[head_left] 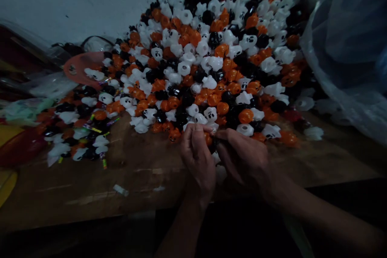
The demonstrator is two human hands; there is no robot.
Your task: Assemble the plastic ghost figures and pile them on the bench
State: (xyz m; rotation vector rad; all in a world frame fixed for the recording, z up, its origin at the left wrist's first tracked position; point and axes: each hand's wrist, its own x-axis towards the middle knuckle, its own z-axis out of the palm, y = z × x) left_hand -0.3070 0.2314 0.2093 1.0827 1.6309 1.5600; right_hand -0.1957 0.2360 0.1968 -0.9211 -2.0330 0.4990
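My left hand (198, 155) and my right hand (246, 155) meet at the table's front, before a big heap of small plastic figures (193, 68). These are white ghosts with black faces, orange pumpkins and black pieces. Both hands are closed in a pinch, thumbs and forefingers nearly touching. An orange piece (208, 139) shows between them, close to my left fingertips. Whitish bits show below it, blurred and dim. What exactly each hand pinches is hidden by the fingers.
To the left lies a smaller pile of figures (80, 133) with bright striped sticks among them. An orange-pink dish (81, 66) stands behind it. Clear plastic sheeting (341, 60) hangs at the right. A small whitish scrap (121, 190) lies on the wooden table (145, 183).
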